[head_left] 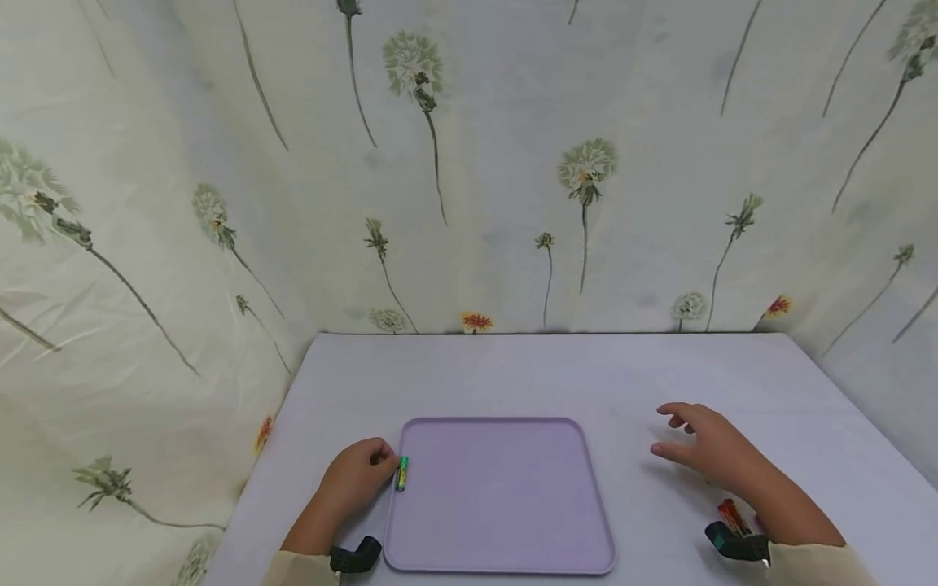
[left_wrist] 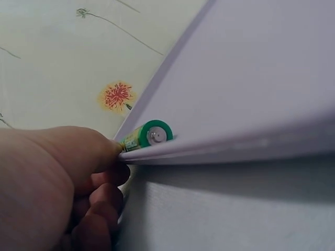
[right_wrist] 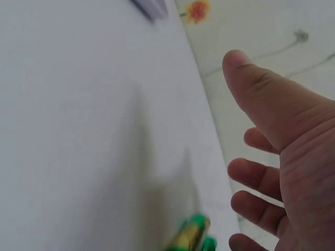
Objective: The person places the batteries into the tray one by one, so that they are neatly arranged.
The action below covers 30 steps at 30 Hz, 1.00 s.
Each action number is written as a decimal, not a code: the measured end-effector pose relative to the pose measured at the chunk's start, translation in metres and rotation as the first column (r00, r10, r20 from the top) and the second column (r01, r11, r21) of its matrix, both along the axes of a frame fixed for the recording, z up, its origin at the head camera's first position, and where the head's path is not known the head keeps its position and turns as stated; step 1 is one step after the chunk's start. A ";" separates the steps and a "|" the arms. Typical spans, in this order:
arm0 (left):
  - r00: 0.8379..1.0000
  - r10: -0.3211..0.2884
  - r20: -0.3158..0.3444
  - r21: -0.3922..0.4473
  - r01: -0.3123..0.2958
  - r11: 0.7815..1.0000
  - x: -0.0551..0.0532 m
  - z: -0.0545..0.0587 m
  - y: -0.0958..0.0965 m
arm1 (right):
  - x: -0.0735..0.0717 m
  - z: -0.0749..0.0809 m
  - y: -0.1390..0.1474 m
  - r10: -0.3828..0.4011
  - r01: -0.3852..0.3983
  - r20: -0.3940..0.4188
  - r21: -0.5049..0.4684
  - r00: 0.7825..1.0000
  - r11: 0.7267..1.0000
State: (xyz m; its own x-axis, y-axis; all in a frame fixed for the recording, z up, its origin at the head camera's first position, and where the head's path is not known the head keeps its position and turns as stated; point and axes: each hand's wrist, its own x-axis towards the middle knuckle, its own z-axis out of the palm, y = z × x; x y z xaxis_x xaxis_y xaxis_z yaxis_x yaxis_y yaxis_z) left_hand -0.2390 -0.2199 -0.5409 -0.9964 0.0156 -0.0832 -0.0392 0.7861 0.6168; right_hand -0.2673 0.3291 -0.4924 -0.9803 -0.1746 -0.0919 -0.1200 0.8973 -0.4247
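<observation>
My left hand [head_left: 355, 476] is at the left rim of the lilac tray [head_left: 498, 496], fingers curled, thumb by the far end of a green cylindrical battery [head_left: 401, 474]; can't tell whether I'm pinching the battery, the rim, or only touching. Battery lies on its side just inside that rim, roughly lengthwise along it, silver end toward my wrist. Doing this well, I'd judge, means light contact: steady the battery against the rim so it can't roll inward, line it up with the edge, lift the fingers straight off, no leaning on the rim in case the tray tips. My right hand [head_left: 696, 439] hangs over the table [head_left: 513, 374] right of the tray, released, fingers and thumb apart, nothing in them. Forearm needs care: red batteries [head_left: 733, 517] lie near that wrist, partly behind a black wrist device [head_left: 733, 544], and the beige sleeve [head_left: 817, 566] could sweep them. Blurred green-and-gold batteries [right_wrist: 191, 234] show low in the right wrist view. Surface: white, smooth-looking, soft shadow under the right hand. Room: pale fabric backdrop [head_left: 498, 122], dandelion print, a few orange blooms, behind and on both sides; nothing beyond it shows.
</observation>
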 end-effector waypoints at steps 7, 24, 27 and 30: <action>1.000 -0.003 -0.001 0.004 0.003 1.000 0.002 0.000 0.004 | 0.017 0.001 0.040 -0.043 0.042 0.033 0.028 0.999 0.999; 1.000 0.015 0.020 0.003 -0.015 1.000 0.005 0.005 -0.003 | 0.039 -0.018 0.083 -0.179 0.177 0.092 0.031 0.980 0.984; 1.000 0.007 0.019 0.014 -0.007 1.000 0.004 0.005 0.000 | 0.041 -0.018 0.092 -0.191 0.188 0.077 0.043 0.979 0.981; 1.000 0.010 0.028 0.010 -0.010 1.000 0.003 0.005 0.001 | 0.046 -0.021 0.099 -0.196 0.193 0.086 0.045 0.977 0.980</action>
State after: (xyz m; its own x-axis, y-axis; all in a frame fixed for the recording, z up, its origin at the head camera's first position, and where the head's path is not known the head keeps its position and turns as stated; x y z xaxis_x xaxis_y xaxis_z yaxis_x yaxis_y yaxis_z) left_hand -0.2355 -0.2188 -0.5354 -0.9938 0.0070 -0.1113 -0.0643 0.7793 0.6234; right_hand -0.2215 0.4283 -0.5137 -0.9827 0.0234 -0.1837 0.0952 0.9149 -0.3924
